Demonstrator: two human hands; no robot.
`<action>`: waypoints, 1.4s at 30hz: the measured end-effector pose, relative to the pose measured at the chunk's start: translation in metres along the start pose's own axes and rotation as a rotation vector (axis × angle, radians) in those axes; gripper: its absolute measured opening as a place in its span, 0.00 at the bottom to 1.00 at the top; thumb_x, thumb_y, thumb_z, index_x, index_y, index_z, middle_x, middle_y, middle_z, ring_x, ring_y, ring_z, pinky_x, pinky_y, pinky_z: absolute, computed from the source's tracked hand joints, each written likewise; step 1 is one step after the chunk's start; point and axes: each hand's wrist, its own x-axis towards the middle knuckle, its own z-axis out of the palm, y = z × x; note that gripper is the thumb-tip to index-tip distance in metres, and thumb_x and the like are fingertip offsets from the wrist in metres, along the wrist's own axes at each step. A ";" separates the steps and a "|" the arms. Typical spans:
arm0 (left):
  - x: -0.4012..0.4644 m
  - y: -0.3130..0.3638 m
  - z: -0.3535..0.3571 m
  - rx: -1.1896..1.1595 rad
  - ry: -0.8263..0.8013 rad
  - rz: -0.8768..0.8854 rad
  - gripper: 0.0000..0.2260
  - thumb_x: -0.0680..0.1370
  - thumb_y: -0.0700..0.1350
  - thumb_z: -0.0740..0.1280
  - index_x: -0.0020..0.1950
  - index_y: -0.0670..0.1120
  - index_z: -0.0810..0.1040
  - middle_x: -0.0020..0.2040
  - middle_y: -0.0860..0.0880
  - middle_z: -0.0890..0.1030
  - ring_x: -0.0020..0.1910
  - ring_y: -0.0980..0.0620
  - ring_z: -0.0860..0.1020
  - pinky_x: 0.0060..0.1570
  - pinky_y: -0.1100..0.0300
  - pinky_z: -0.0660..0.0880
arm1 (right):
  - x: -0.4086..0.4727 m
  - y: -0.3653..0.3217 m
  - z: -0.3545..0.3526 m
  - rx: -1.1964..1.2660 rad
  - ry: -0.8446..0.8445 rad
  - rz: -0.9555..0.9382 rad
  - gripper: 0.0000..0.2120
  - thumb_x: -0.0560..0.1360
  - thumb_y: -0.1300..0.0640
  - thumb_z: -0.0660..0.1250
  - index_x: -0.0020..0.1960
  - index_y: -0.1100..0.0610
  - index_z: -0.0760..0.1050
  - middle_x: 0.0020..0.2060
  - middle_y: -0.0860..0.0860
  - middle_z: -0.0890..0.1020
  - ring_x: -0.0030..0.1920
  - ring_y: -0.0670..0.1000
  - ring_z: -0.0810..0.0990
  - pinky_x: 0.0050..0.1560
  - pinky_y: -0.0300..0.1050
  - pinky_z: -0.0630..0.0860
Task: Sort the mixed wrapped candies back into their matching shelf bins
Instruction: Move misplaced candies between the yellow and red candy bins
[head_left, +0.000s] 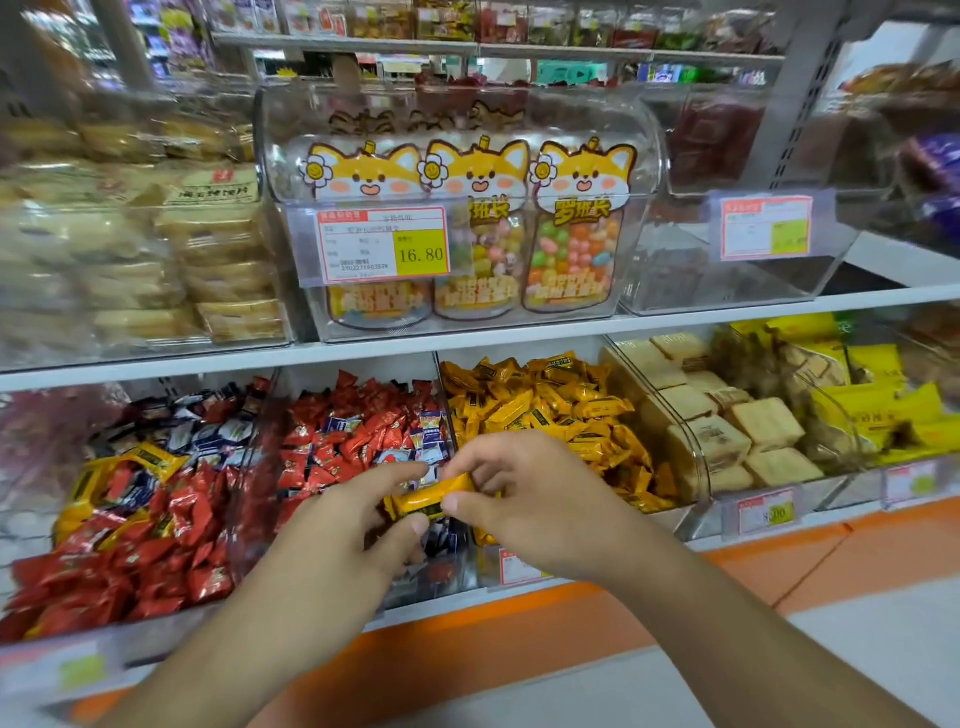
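Both hands are meeting over the middle bin (441, 410), the one heaped with red and blue-white sweets. Between them is a yellow candy (423, 501), lying roughly level, just above that mixed pile. The left hand (363, 512) is pinching its near-left end, thumb underneath and fingers curled on top; the right hand (511, 499) is gripping the right end, thumb pressed against the wrapper's front edge. So both sets of fingers are closing on the same piece.

It is looking like a light little thing, and the glossy film is probably slick and crinkly, with a firmer block inside. Holding the body rather than the crimped ends should be giving the surer hold. The yellow bin (691, 441) is sitting just to the right, brimming with matching wrappers, so that is looking like its home.
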 end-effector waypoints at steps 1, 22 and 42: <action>-0.002 0.000 0.000 -0.014 0.008 0.002 0.18 0.81 0.51 0.68 0.66 0.70 0.70 0.46 0.59 0.84 0.48 0.61 0.83 0.50 0.57 0.81 | 0.000 0.000 -0.001 -0.006 0.002 0.000 0.03 0.78 0.49 0.73 0.52 0.46 0.83 0.45 0.46 0.82 0.47 0.45 0.82 0.50 0.41 0.81; -0.028 -0.064 -0.072 0.201 0.246 0.005 0.14 0.81 0.48 0.69 0.63 0.63 0.73 0.55 0.68 0.78 0.57 0.73 0.73 0.56 0.75 0.70 | 0.028 0.004 0.014 -0.273 0.296 0.011 0.13 0.80 0.55 0.70 0.63 0.47 0.79 0.52 0.37 0.80 0.54 0.36 0.78 0.56 0.35 0.78; -0.041 -0.209 -0.178 0.220 0.106 -0.283 0.46 0.79 0.68 0.62 0.80 0.58 0.30 0.85 0.50 0.45 0.81 0.49 0.58 0.78 0.49 0.60 | 0.166 -0.130 0.214 -0.442 -0.076 -0.284 0.21 0.80 0.53 0.68 0.73 0.52 0.73 0.59 0.52 0.82 0.56 0.53 0.82 0.60 0.54 0.80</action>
